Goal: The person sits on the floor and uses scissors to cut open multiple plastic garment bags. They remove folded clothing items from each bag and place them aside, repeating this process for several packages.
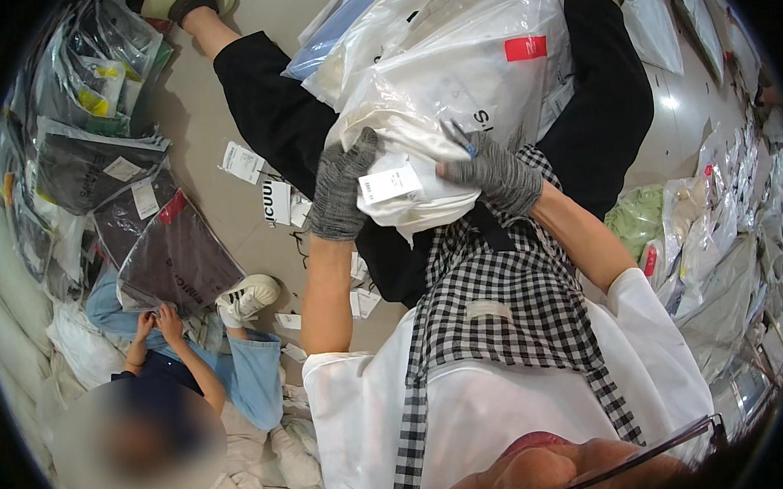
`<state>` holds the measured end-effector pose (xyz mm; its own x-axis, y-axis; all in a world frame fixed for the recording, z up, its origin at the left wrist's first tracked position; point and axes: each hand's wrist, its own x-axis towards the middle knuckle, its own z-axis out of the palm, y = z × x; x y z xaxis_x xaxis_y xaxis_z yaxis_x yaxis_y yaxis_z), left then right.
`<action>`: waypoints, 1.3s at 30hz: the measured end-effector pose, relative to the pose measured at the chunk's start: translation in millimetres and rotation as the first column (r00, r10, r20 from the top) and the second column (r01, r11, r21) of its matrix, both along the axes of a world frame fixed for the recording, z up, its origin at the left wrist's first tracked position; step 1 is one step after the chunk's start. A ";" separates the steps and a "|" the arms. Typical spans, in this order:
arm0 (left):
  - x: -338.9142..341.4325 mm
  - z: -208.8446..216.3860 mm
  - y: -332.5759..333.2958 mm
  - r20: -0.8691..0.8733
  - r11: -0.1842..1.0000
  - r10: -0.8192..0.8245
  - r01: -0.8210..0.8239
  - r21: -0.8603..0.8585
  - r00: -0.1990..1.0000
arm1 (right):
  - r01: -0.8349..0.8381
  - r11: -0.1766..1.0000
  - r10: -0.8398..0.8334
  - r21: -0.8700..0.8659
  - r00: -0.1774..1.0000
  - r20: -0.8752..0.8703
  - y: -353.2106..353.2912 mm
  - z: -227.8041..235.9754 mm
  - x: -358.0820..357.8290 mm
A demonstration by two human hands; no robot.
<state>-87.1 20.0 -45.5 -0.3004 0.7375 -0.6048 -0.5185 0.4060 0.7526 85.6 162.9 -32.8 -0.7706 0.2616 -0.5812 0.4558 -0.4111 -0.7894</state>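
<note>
Clearly, the white garment was between your two hands, bunched up above your lap, just in front of the clear plastic bags that lay across your legs. Your left hand, in a grey knitted glove, was grasping its left edge. Your right hand, gloved too, was at the other side, and its fingers seemed curled around a small tool, dark and blue, which was too blurred to name exactly. A white paper tag rested on the front of the cloth. In my judgement, the cloth was light and soft, so it would bend easily and lose its folds if you held only one corner; a broad grip on the thick folded edge was the safer one. The cloth itself was probably not fragile, but the paper tag could crease. The plastic looked smooth and thin, therefore it would likely slip under knitted gloves. I could not tell whether some of the cloth was inside the nearest bag.
</note>
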 end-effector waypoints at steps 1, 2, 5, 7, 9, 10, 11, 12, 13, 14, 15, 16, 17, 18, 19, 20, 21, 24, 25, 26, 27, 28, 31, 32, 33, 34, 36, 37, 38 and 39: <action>0.1 2.0 1.0 -0.163 1.000 0.020 -0.022 -0.011 0.986 | -0.137 0.984 0.138 0.114 0.990 -0.003 3.4 3.9 1.0; 0.9 4.7 2.0 -0.323 0.999 0.038 -0.047 -0.019 0.946 | -0.133 0.991 0.132 0.034 0.991 0.004 0.2 0.4 1.1; 12.2 16.2 -0.8 -0.826 0.984 0.167 -0.140 0.107 0.539 | 0.047 0.958 -0.025 -0.284 0.996 0.083 2.8 9.8 -4.0; 27.8 34.9 -10.7 -0.921 0.945 0.281 -0.243 0.218 0.268 | 0.067 0.970 -0.044 -0.236 0.994 0.100 3.4 6.1 -2.0; 39.3 55.7 -18.9 -0.932 0.990 0.131 -0.096 0.105 0.337 | 0.049 0.985 -0.032 -0.168 0.995 0.098 1.0 -5.9 3.3; 42.8 63.1 -21.9 -0.934 0.998 0.054 -0.033 0.045 0.354 | 0.001 0.993 0.006 -0.114 0.998 0.062 0.3 -5.2 2.3; 45.3 64.3 -20.4 -0.929 1.000 0.015 -0.010 0.013 0.370 | -0.042 0.997 0.044 -0.057 0.999 0.029 0.2 -4.0 1.6; 47.7 63.8 -17.1 -0.922 1.000 -0.024 0.016 -0.019 0.385 | -0.081 0.997 0.081 0.001 0.997 -0.001 0.3 -2.4 0.6; 49.1 63.5 -13.7 -0.914 0.998 -0.063 0.043 -0.050 0.400 | -0.135 0.991 0.135 -0.003 0.990 0.030 2.0 1.8 -1.8; 48.7 64.0 -10.0 -0.918 0.998 -0.054 0.063 -0.032 0.392 | -0.187 0.982 0.187 -0.009 0.980 0.063 5.1 7.7 -5.0; 49.0 62.5 -10.2 -0.919 0.997 -0.062 0.074 -0.037 0.389 | -0.237 0.971 0.237 -0.017 0.967 0.094 6.7 10.8 -6.8; 49.7 59.9 -10.2 -0.920 0.995 -0.070 0.088 -0.039 0.386 | -0.166 0.986 0.166 0.000 0.986 -0.028 1.0 6.2 -7.1; 50.3 59.6 -9.4 -0.921 0.994 -0.078 0.103 -0.041 0.383 | -0.118 0.990 0.115 0.074 0.993 0.039 0.6 5.2 -4.8; 51.5 62.2 -9.0 -0.932 0.997 -0.054 0.073 -0.029 0.358 | -0.074 0.986 0.059 0.150 0.993 0.103 0.0 6.2 -3.0; 51.7 66.2 -12.8 -0.890 0.999 -0.040 -0.010 -0.050 0.455 | -0.037 0.974 0.001 0.223 0.988 0.157 -1.5 6.8 -4.6; 52.5 71.5 -19.1 -0.839 0.993 -0.015 -0.092 -0.078 0.545 | 0.196 0.946 -0.191 0.259 0.981 -0.045 2.7 4.6 -8.4; 52.4 75.9 -25.2 -0.780 0.979 0.019 -0.171 -0.114 0.625 | 0.214 0.889 -0.192 0.405 0.977 -0.094 10.5 13.5 -0.8; 55.0 75.2 -47.6 -0.577 0.946 0.215 -0.315 -0.079 0.788 | 0.208 0.967 -0.179 0.151 0.966 -0.184 -10.6 48.9 14.1; 57.8 80.1 -50.1 -0.500 0.931 0.269 -0.355 -0.083 0.823 | 0.111 0.976 -0.154 -0.189 0.960 -0.235 -21.7 50.4 21.3; 61.6 79.3 -54.7 -0.444 0.917 0.312 -0.389 -0.091 0.840 | -0.035 0.838 -0.025 -0.544 0.994 -0.103 -30.0 49.8 22.9; 64.1 82.0 -56.2 -0.448 0.912 0.313 -0.396 -0.103 0.837 | -0.109 0.553 0.147 -0.826 0.989 -0.031 -38.9 49.4 22.3; 66.5 85.6 -56.5 -0.455 0.909 0.310 -0.401 -0.117 0.835 | -0.091 0.535 0.092 -0.840 0.995 -0.048 -51.9 51.7 22.0; 73.1 91.0 -57.1 -0.451 0.896 0.349 -0.434 -0.098 0.822 | -0.083 0.478 0.058 -0.875 0.996 -0.062 -74.3 39.3 19.7; 74.9 90.5 -59.7 -0.441 0.891 0.360 -0.443 -0.099 0.822 | -0.076 0.469 0.064 -0.880 0.997 -0.052 -78.2 36.6 19.2; 76.0 90.4 -61.9 -0.430 0.887 0.370 -0.451 -0.101 0.823 | -0.069 0.462 0.068 -0.884 0.997 -0.042 -81.8 33.7 18.7; 76.9 90.7 -62.8 -0.458 0.890 0.356 -0.445 -0.099 0.815 | -0.058 0.442 0.064 -0.895 0.997 -0.032 -83.2 29.9 17.8; 78.8 88.3 -63.9 -0.487 0.889 0.368 -0.454 -0.065 0.792 | -0.028 0.424 0.025 -0.905 1.000 -0.020 -88.9 26.4 15.3; 79.7 87.6 -64.4 -0.501 0.888 0.373 -0.456 -0.050 0.781 | -0.013 0.413 0.004 -0.911 1.000 -0.013 -91.2 26.1 14.0; 80.4 88.6 -64.0 -0.494 0.889 0.376 -0.456 -0.048 0.784 | -0.021 0.440 -0.005 -0.898 1.000 -0.025 -92.5 26.7 12.9; 81.0 90.4 -62.9 -0.487 0.889 0.378 -0.455 -0.047 0.788 | -0.027 0.466 -0.013 -0.884 0.999 -0.038 -93.5 27.2 12.0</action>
